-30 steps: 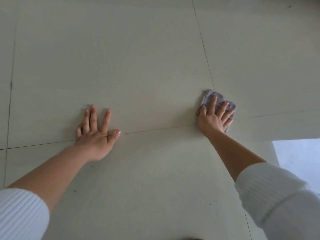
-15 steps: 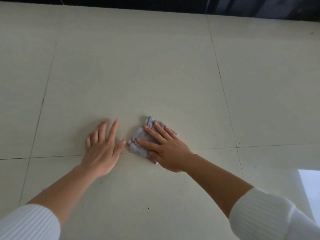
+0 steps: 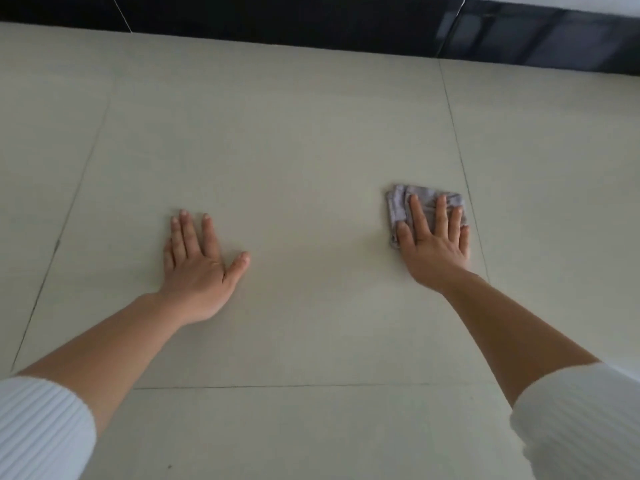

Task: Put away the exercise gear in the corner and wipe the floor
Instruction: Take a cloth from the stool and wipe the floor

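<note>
A folded grey cloth (image 3: 401,206) lies flat on the pale tiled floor (image 3: 294,150) at the right. My right hand (image 3: 434,240) presses down on the cloth with the fingers spread over it; only its upper and left edges show. At the left, my left hand (image 3: 199,268) rests palm down on the bare tile with the fingers apart and nothing under it. Both forearms are bare, with white ribbed sleeves pushed up. No exercise gear is in view.
A dark glossy skirting band (image 3: 346,26) runs along the far edge of the floor at the top of the view. Thin grout lines (image 3: 460,157) cross the tiles. A small dark speck (image 3: 169,466) lies near the bottom left.
My right hand has slid the cloth from beside my left hand out to the right. The view has tilted up, so the dark skirting shows more.
</note>
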`<state>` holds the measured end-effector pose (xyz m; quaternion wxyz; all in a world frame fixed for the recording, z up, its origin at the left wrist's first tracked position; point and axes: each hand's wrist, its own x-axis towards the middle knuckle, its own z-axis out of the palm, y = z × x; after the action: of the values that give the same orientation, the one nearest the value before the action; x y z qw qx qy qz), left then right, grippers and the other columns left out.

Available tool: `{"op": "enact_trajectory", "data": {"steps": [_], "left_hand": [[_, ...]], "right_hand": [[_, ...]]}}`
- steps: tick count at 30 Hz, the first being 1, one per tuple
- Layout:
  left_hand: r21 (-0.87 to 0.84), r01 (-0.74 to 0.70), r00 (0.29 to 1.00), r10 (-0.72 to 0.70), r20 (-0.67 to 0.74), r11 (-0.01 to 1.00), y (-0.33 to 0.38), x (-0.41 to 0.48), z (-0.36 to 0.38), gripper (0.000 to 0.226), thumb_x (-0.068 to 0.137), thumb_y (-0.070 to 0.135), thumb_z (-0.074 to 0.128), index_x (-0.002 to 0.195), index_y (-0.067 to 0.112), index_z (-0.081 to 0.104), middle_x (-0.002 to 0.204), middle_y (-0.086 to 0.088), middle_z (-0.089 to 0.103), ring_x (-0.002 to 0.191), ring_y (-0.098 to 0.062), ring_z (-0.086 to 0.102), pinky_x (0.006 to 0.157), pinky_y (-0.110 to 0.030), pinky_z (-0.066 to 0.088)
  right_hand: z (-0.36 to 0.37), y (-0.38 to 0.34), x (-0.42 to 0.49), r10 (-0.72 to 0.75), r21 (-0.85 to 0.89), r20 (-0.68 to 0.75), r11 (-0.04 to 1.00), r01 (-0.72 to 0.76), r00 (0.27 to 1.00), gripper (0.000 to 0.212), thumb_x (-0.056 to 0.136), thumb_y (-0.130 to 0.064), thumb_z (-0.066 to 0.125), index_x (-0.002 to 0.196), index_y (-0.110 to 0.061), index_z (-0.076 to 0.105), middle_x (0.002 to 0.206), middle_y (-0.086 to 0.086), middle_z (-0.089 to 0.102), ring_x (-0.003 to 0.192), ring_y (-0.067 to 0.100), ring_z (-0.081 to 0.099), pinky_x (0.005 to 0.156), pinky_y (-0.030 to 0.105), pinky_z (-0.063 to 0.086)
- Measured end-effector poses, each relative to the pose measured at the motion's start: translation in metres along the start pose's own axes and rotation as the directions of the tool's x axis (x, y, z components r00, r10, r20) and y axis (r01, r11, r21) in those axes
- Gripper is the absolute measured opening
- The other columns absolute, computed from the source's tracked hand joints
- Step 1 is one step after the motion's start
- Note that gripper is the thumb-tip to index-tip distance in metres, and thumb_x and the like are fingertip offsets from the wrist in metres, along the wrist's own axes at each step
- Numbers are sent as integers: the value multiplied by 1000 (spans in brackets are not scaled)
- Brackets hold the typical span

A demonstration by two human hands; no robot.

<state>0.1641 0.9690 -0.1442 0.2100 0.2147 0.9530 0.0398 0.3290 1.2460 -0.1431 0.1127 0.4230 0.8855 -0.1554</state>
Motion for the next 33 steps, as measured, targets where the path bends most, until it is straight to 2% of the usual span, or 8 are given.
{"op": "enact_trajectory", "data": {"steps": [7,11,13,18,20,24,28,33], "left_hand": [[16,13,998,-14,63,1000,1,1,1,88,90,60,27,147,11,-19,152,-18,-29,140,-29,-28,115,-43,-10],[1,13,994,-13,107,1000,-1,3,-3,91,86,65,23,146,11,-21,150,-17,-32,139,-28,-30,115,-42,-10],[5,16,996,-16,89,1000,-2,2,-3,99,80,78,11,146,11,-20,152,-17,-29,140,-28,-28,115,-42,-9],[5,9,997,-10,73,1000,1,0,-6,117,57,83,-11,148,10,-14,153,-18,-23,142,-29,-24,115,-42,-9],[12,9,997,-10,77,1000,1,0,-8,119,55,85,-16,147,10,-16,153,-18,-26,141,-28,-26,115,-41,-10],[-7,4,992,-3,123,1000,5,4,-10,109,58,77,-9,144,13,-26,149,-15,-35,137,-25,-35,113,-39,-15],[3,-6,989,6,148,1000,5,3,-10,109,57,76,-10,143,12,-28,148,-16,-37,136,-25,-36,113,-39,-16],[-12,-19,986,21,167,1000,0,4,-11,106,57,75,-12,141,13,-31,129,-5,-52,121,-16,-48,111,-37,-19]], "right_hand": [[-10,-47,65,11,23,19,1000,-11,1000,58,99,-53,16,149,-42,-9,159,5,-20,145,31,-20,115,46,-13],[-6,-83,69,-165,-9,60,986,166,984,58,100,-52,19,150,-41,-7,159,4,-20,144,32,-20,116,47,-13],[8,-99,48,-361,-76,96,927,368,928,57,99,-51,21,150,-41,-3,160,7,-16,145,35,-17,117,48,-9],[38,-75,-37,-751,-136,132,633,762,647,54,98,-50,21,150,-38,16,160,7,11,146,37,8,118,48,7],[36,-48,-35,-699,-169,83,693,701,710,55,97,-51,24,149,-37,17,158,6,14,145,37,17,115,44,11],[6,-27,27,-177,-41,-111,984,173,978,61,92,-59,19,150,-40,9,161,10,3,147,36,4,117,43,1],[-17,-61,93,79,82,-62,994,-73,995,60,97,-55,24,151,-40,1,160,8,-11,146,32,-13,117,46,-9],[-23,-124,139,50,67,3,996,-51,999,60,98,-51,20,152,-37,-2,159,10,-18,144,35,-19,115,51,-13]]}}
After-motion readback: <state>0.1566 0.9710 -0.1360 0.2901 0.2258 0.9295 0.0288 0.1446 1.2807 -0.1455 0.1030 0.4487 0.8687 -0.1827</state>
